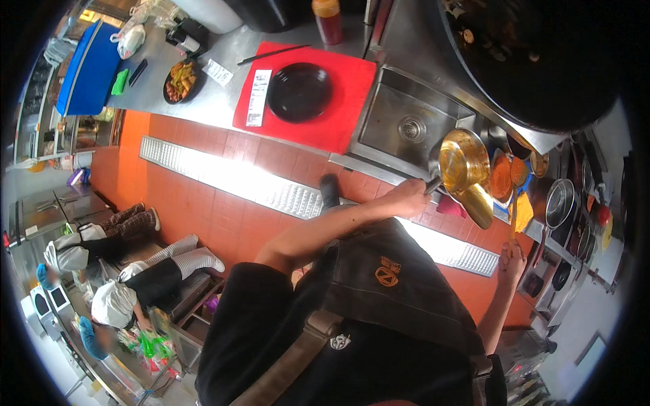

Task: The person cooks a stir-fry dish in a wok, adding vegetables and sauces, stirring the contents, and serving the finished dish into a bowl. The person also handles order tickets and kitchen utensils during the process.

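My left hand (410, 198) grips the dark handle of a metal pan (459, 157), whose inside is coated with yellow-orange residue. The pan is tilted beside the sink's right side, near the wok. A second metal surface, coated yellow, shows just below it; whether it is a separate vessel is unclear. My right hand (512, 259), lower right, is closed around the long handle of a ladle (518, 172). The ladle's orange-smeared bowl is at a container of orange sauce or paste (501, 177). A yellow cloth (521, 210) lies close to the ladle's handle.
A large dark wok (533, 71) fills the upper right. Left of it are a steel sink (388, 116) and a red mat (350, 96) bearing a black plate (299, 93), chopsticks and a printed slip. A food bowl (181, 81) stands further left. Two people work at lower left.
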A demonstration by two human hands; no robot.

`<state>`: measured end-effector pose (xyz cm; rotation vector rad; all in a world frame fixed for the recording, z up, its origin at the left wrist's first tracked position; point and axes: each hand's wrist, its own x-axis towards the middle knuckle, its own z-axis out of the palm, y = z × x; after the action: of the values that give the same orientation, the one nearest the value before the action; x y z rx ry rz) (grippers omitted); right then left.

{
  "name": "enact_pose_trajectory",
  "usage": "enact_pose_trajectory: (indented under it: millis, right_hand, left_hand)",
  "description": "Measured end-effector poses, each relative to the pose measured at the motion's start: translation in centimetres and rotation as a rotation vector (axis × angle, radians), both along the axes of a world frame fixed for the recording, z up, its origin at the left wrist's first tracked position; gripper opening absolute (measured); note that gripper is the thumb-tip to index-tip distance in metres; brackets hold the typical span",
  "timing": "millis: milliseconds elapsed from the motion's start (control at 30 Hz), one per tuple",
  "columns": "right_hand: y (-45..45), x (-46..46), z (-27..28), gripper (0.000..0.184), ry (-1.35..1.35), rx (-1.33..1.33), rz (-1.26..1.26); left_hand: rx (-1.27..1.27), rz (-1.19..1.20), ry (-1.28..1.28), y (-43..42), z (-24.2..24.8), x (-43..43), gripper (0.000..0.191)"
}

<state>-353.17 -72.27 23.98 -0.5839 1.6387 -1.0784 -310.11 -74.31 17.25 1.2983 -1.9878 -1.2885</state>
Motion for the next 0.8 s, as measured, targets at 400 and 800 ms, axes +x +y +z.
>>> enact_pose_trajectory:
  millis: [400,800]
  right_hand:
    - [0.5,4.4,-0.3,0.018,0.031,-0.018,-0.014]
    - [1.6,2.8,-1.6,0.012,0.261,-0.089,0.068]
  left_hand:
    - [-0.019,-0.078,0.032,1.6,-2.7,5.4,0.035]
    - [0.246,0.156,-0.054,0.5,-0.4,2.8,0.029]
